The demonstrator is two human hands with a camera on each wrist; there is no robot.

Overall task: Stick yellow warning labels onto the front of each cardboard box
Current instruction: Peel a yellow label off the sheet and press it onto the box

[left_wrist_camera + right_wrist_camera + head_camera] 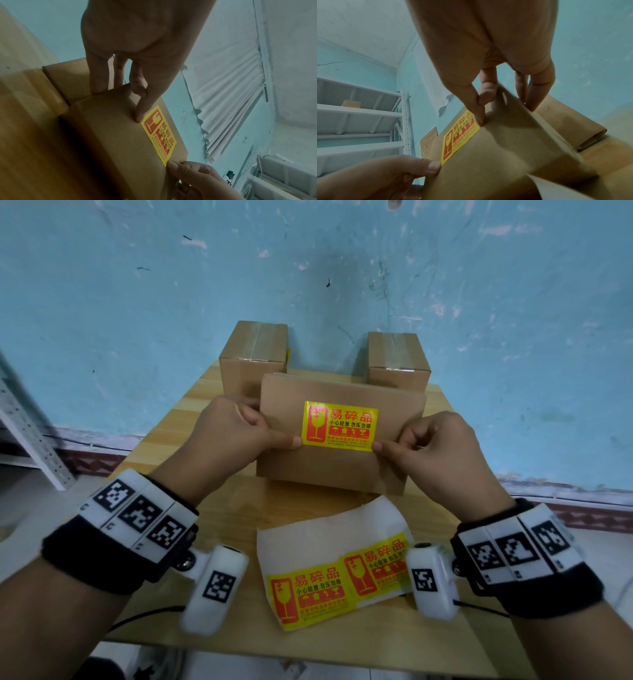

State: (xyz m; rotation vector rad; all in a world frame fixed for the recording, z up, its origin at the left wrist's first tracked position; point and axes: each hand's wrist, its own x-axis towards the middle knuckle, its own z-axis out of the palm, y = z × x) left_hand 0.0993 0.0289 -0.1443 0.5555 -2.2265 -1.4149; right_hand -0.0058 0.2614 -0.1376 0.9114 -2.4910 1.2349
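A cardboard box (329, 470) stands tilted on the wooden table (191, 426), its broad face turned to me. A yellow warning label (340, 426) lies on that face. My left hand (270, 425) grips the box's left edge, with its thumb (140, 115) at the label's lower left corner. My right hand (400, 441) curls over the box's right edge, and its thumb (479, 117) presses the label's lower right corner. Two more taped boxes stand behind, one on the left (253, 354) and one on the right (399, 357); their fronts are hidden.
A backing sheet (329, 542) with two yellow labels lies on the table near its front edge. The blue wall (308, 268) rises right behind the boxes. A white metal shelf rack (27, 433) stands on the left. A black cable (144, 616) runs off the table's front.
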